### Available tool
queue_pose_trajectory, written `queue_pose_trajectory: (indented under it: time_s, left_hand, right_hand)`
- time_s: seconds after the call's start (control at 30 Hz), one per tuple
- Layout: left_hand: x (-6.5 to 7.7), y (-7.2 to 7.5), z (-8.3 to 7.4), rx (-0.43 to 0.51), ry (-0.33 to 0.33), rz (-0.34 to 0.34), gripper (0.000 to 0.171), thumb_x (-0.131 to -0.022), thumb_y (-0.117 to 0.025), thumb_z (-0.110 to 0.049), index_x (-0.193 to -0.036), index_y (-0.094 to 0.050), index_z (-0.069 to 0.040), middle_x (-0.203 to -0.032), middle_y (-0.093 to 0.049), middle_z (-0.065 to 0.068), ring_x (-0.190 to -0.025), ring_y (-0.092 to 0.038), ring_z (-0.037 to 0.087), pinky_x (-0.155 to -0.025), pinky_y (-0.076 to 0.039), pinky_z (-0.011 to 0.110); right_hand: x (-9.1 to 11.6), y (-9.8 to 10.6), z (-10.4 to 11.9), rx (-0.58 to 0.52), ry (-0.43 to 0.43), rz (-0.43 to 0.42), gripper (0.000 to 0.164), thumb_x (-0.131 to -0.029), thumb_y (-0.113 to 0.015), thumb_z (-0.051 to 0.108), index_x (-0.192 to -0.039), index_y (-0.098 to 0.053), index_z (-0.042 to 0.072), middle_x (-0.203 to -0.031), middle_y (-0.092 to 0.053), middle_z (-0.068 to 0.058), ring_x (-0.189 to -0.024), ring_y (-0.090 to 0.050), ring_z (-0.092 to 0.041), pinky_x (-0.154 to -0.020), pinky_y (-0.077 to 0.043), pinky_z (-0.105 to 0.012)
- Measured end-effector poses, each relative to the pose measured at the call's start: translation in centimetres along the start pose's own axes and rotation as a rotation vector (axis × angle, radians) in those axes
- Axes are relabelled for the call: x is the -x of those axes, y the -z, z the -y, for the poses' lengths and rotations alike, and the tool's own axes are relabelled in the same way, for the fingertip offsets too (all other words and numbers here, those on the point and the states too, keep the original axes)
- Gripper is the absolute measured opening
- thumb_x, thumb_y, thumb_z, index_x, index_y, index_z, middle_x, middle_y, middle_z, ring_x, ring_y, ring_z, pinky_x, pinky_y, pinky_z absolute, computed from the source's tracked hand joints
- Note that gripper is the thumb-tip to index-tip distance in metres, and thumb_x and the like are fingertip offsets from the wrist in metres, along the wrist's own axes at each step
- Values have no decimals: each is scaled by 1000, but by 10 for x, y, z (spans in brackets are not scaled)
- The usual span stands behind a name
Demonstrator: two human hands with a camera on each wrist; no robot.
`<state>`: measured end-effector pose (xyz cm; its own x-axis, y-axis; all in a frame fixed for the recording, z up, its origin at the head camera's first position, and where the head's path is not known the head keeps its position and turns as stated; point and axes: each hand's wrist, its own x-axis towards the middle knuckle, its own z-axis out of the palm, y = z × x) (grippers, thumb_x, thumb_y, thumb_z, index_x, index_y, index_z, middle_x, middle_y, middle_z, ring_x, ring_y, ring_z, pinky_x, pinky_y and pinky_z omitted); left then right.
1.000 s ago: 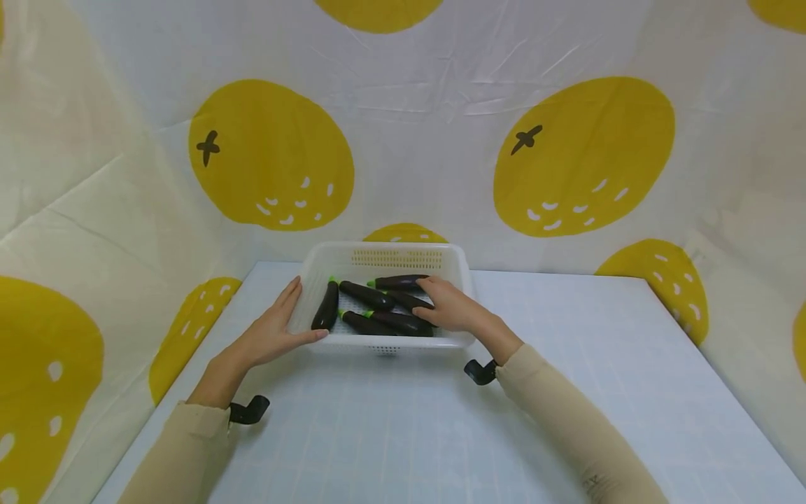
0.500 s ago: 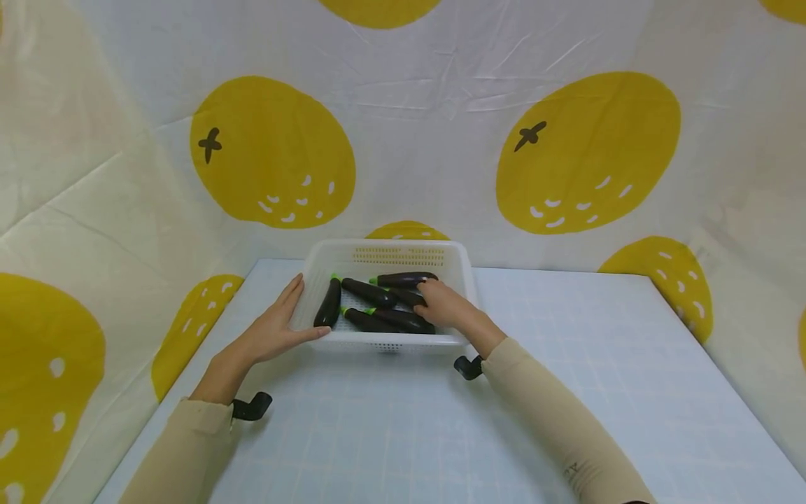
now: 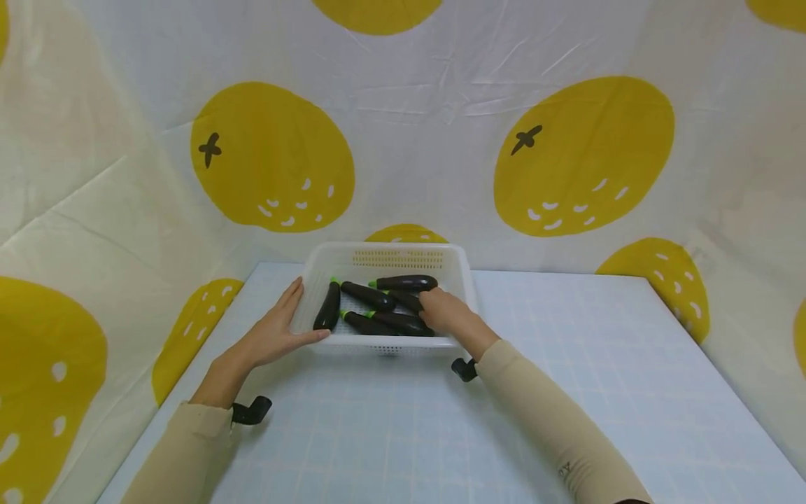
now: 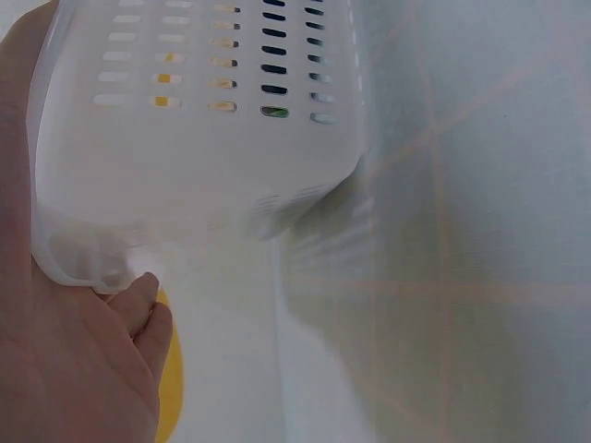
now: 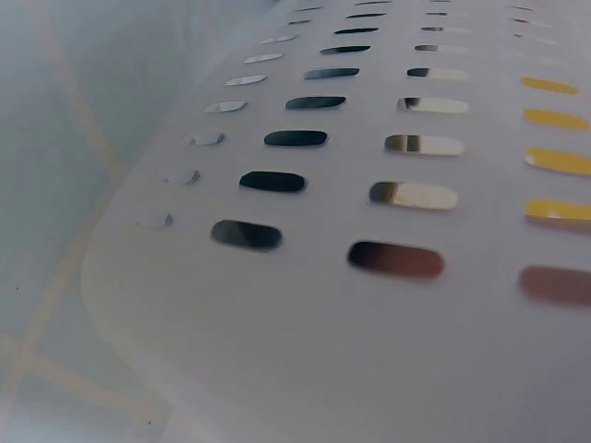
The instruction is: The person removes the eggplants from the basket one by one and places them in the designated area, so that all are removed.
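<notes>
A white plastic basket (image 3: 387, 341) with slotted walls stands at the table's back edge, holding several dark eggplants with green stem ends. My left hand (image 3: 271, 337) grips its front left corner, thumb along the front rim and fingers against the left end. In the left wrist view that hand (image 4: 83, 369) shows fingertips bent at the basket's end. My right hand (image 3: 448, 313) reaches inside at the right, its fingers curled down round the end of an eggplant (image 3: 406, 301); the fingertips are hidden. Around it lie a rear eggplant (image 3: 408, 283) and a front one (image 3: 403, 323).
Another eggplant (image 3: 327, 306) leans along the basket's left end. A pale blue checked cloth covers the table (image 3: 390, 427). Behind it hangs a white curtain (image 3: 428, 140) with large yellow fruit prints, close to the basket's back wall. The right wrist view is filled by the basket's slotted wall (image 5: 305, 314).
My right hand has lowered deeper into the basket and its fingers have closed in on the eggplant's end. The left hand stays at the corner, and the basket has hardly moved.
</notes>
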<state>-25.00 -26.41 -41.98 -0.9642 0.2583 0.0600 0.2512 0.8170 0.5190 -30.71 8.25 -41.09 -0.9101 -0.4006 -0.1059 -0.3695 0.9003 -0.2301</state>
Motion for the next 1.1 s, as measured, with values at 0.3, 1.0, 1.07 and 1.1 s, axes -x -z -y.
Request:
queue_pose_trajectory:
  time_s: [0.3,1.0,1.07,1.1]
  left_hand:
    - [0,-2,1,-8,-2,5,123,-85,-67,-72,-165,4,-12,-172,4,12,-152,-18,46,-114,-25,71]
    - [-2,-2,3,-1,10,5,125,-82,-69,-74,-165,4,-14,-172,4,11,-152,-18,45,-113,-26,72]
    - [-2,-1,3,-4,10,4,125,-82,-68,-74,-165,4,-14,-173,4,10,-153,-18,45,-114,-26,72]
    - [-2,-1,3,-5,10,3,125,-82,-68,-74,-166,3,-14,-173,4,10,-153,-18,44,-114,-26,72]
  right_hand:
    - [2,1,0,0,10,-18,10,-101,-66,15,-101,-64,5,-97,-65,-11,-82,-59,-25,-76,-53,-40]
    - [33,28,-1,-60,112,-122,18,-98,-71,23,-98,-63,6,-91,-60,-6,-81,-53,-22,-67,-45,-37]
    - [37,31,-2,-87,118,-130,19,-97,-71,23,-99,-64,6,-92,-61,-8,-81,-53,-22,-66,-44,-36]
    - [39,33,-2,-103,123,-133,18,-97,-71,22,-99,-64,5,-93,-61,-9,-82,-53,-22,-67,-44,-35]
